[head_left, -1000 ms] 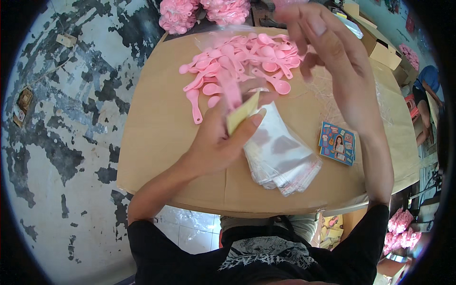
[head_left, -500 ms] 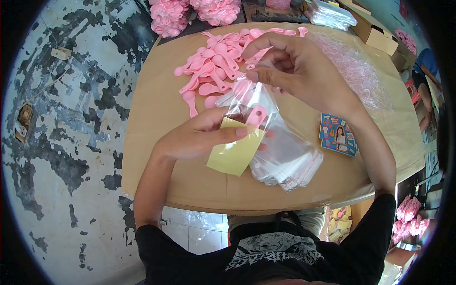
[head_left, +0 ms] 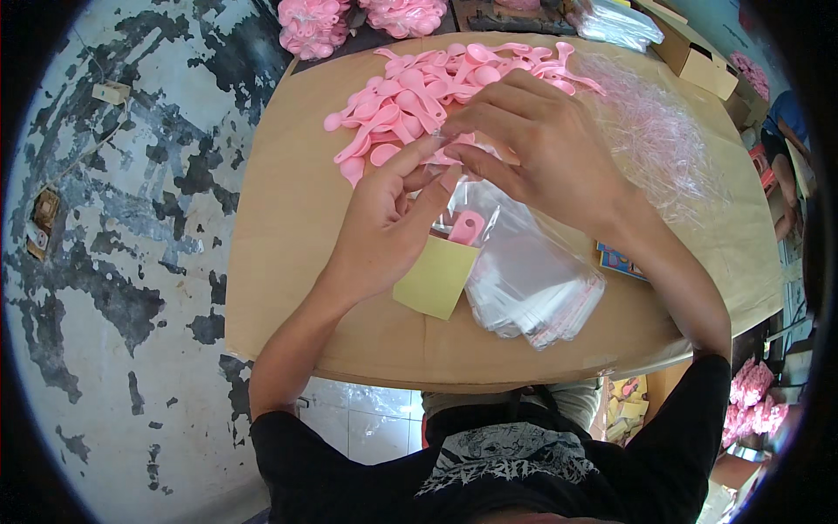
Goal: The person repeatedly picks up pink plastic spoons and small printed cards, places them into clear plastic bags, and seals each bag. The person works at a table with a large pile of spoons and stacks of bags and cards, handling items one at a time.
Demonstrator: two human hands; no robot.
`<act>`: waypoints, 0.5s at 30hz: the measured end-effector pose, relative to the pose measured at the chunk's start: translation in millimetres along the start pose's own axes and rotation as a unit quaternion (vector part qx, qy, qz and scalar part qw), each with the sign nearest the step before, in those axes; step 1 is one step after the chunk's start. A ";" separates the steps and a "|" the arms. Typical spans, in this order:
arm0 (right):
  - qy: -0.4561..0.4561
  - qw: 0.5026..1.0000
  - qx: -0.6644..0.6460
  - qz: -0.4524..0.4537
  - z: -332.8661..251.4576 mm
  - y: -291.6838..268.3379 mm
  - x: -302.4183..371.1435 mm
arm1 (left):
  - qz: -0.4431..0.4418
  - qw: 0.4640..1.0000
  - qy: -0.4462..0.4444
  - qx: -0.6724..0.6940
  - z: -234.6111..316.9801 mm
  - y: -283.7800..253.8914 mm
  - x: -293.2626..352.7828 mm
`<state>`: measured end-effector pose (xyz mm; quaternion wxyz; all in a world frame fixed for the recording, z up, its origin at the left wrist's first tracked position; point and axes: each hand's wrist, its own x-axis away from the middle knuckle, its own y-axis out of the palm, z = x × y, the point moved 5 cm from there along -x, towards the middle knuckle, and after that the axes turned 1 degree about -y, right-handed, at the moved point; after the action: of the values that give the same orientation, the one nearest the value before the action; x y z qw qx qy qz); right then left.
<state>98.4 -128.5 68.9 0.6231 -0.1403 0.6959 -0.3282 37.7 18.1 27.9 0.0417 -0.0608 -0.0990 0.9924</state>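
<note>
Between my hands hangs a clear plastic bag (head_left: 489,205) with a yellow card (head_left: 435,278) and a pink spoon inside; the spoon's holed handle (head_left: 468,227) shows above the card. My left hand (head_left: 384,214) pinches the bag's upper edge with thumb and forefinger. Close beside it, my right hand (head_left: 550,153) is closed on the same edge, its fingertips partly overlapping the bag. Just beyond both hands lies a heap of pink spoons (head_left: 410,96). Under the filled bag, toward me, is a stack of flat clear bags (head_left: 532,293).
Thin clear plastic strips (head_left: 650,131) are heaped at the table's right. Blue printed cards (head_left: 621,262) lie partly under my right forearm. Bagged pink items (head_left: 314,26), plastic packs (head_left: 615,24) and a cardboard box (head_left: 694,57) stand behind the brown-covered table (head_left: 288,218). Another person sits far right.
My left hand has moved up from the yellow card to the bag's upper edge. My right hand has come slightly lower, beside it. The right forearm now covers more of the blue cards.
</note>
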 end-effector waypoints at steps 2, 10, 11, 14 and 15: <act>-0.008 1.000 0.021 -0.001 -1.1 1.6 1.8 | 0.019 1.000 0.006 0.014 -6.6 -2.4 -1.4; 0.183 0.971 -0.134 -0.076 16.1 8.0 8.3 | -0.014 0.994 0.052 -0.100 -8.0 3.7 -1.0; 0.196 0.959 -0.200 -0.051 23.9 5.5 5.8 | -0.033 0.997 0.051 -0.043 -5.8 4.3 -2.8; 0.224 0.918 -0.328 -0.011 46.6 -20.3 -2.5 | -0.046 0.995 0.042 0.075 -6.7 -0.4 -7.9; 0.227 0.913 -0.338 -0.017 48.6 -39.2 -8.0 | -0.039 0.994 0.035 0.101 -7.7 -4.2 -8.4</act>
<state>138.2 -166.6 99.5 0.3584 -0.2763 0.8854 -0.1065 47.3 22.9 22.2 0.0893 -0.0873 0.0006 0.9922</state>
